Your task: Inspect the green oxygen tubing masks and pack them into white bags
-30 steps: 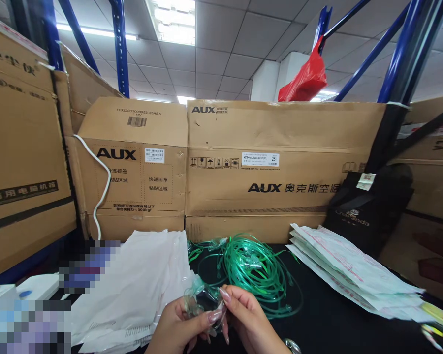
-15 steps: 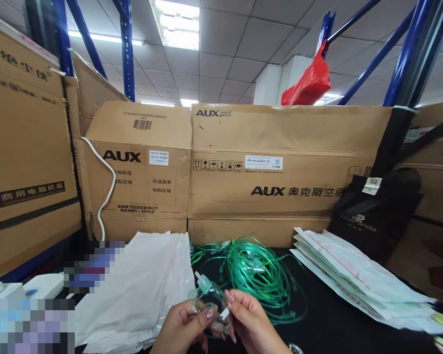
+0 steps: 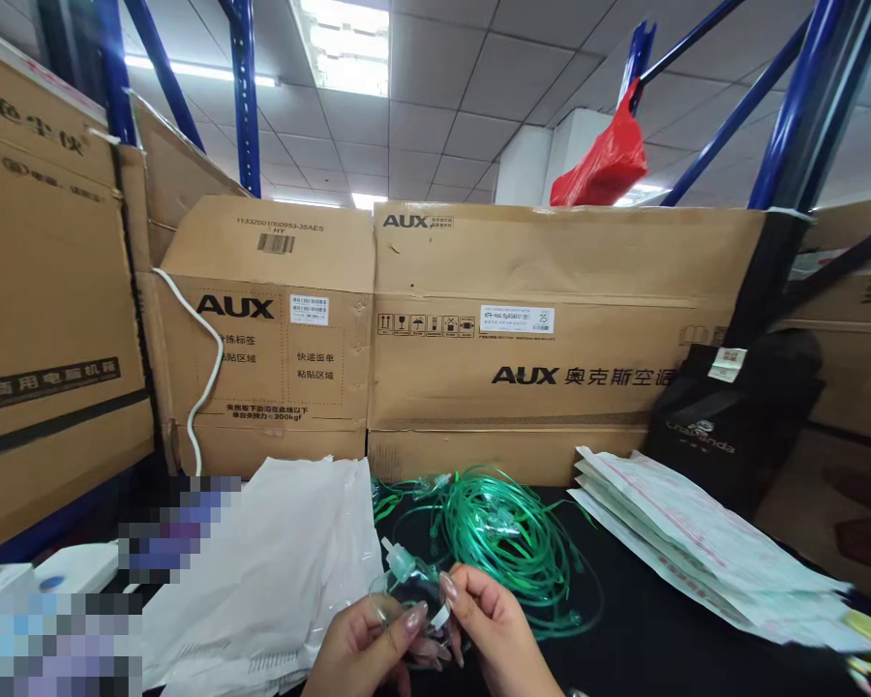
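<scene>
A clear plastic oxygen mask (image 3: 422, 585) with a pale green connector (image 3: 399, 560) is between my two hands, low in the middle of the view. My left hand (image 3: 369, 641) is closed on its left edge, thumb over the fingers. With thumb and fingertips my right hand (image 3: 488, 618) pinches its right side, beside a small whitish strip (image 3: 442, 617) that shows between the hands. My hands partly cover the mask's lower part. Just beyond the mask lies a loose coil of green clear tubing (image 3: 504, 528) on the black tabletop (image 3: 645, 620).
White plastic mailing bags (image 3: 261, 571) lie stacked on the left. Pale, red-printed packets (image 3: 704, 547) are piled on the right, in front of a black bag (image 3: 733, 416). Large cardboard panels (image 3: 566, 261) stand behind. A white power strip (image 3: 79, 566) sits far left.
The view has shifted slightly. Both hands keep their grip on the mask, and my right fingers have moved a little around the whitish strip.
</scene>
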Demonstrator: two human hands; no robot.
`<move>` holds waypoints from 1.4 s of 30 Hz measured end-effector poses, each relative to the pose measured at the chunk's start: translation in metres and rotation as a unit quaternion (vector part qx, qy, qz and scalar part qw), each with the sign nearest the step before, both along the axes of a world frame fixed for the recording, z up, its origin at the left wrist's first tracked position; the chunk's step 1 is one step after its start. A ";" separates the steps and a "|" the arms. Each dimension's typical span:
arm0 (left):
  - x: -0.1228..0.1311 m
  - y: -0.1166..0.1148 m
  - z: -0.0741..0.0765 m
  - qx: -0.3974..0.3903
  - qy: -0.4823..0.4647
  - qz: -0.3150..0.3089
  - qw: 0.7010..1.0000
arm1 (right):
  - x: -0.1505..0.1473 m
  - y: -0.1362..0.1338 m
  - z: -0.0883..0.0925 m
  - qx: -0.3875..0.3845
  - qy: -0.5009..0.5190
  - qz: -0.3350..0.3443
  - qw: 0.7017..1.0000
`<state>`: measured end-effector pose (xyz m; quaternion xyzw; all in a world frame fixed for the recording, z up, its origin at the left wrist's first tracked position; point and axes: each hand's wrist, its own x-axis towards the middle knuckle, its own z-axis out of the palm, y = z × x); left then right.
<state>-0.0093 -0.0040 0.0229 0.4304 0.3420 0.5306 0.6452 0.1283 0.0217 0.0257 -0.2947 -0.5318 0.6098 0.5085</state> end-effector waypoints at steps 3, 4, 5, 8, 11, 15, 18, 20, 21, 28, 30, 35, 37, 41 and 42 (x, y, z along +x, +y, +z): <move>0.001 -0.001 0.002 0.019 0.003 -0.010 1.000 | 0.000 -0.003 0.000 0.003 0.000 -0.002 1.000; 0.001 -0.002 0.002 0.021 0.004 -0.006 1.000 | -0.001 -0.004 0.000 0.005 -0.001 -0.005 1.000; 0.002 -0.003 0.002 0.022 0.005 0.003 1.000 | -0.001 -0.005 0.001 0.006 -0.005 -0.012 1.000; 0.006 -0.004 -0.002 0.026 -0.009 0.048 0.998 | -0.003 -0.009 0.001 0.027 -0.019 -0.038 0.999; 0.007 -0.004 -0.003 0.012 -0.020 0.084 0.996 | -0.005 -0.013 -0.002 0.049 -0.011 -0.036 0.998; 0.006 -0.003 0.003 -0.007 0.001 0.060 0.998 | -0.007 -0.013 -0.003 0.021 0.015 0.016 1.000; 0.005 -0.003 0.008 -0.017 0.007 0.053 0.998 | -0.006 -0.012 0.000 0.007 0.029 0.041 0.999; 0.004 -0.003 0.008 -0.029 0.010 0.054 0.998 | -0.005 -0.010 0.002 -0.001 0.028 0.045 0.999; 0.004 -0.003 0.008 -0.033 0.013 0.053 0.998 | -0.004 -0.010 0.003 -0.004 0.028 0.043 0.999; 0.000 -0.004 0.012 -0.029 0.040 0.038 0.998 | -0.003 -0.010 0.002 -0.019 0.042 0.050 0.998; 0.000 -0.005 0.013 -0.034 0.042 0.045 0.998 | -0.003 -0.011 0.002 -0.029 0.044 0.047 0.998; 0.002 -0.006 0.011 -0.049 0.008 0.047 0.998 | -0.001 -0.013 0.010 -0.058 0.063 0.039 0.996; 0.002 -0.007 0.011 -0.034 -0.008 0.031 0.999 | -0.002 -0.013 0.012 -0.064 0.083 0.043 0.994; 0.001 -0.008 0.014 -0.033 -0.034 0.009 0.999 | -0.003 -0.012 0.011 -0.080 0.097 0.059 0.990; 0.001 -0.008 0.015 -0.037 -0.037 0.006 0.999 | -0.003 -0.011 0.010 -0.084 0.096 0.061 0.990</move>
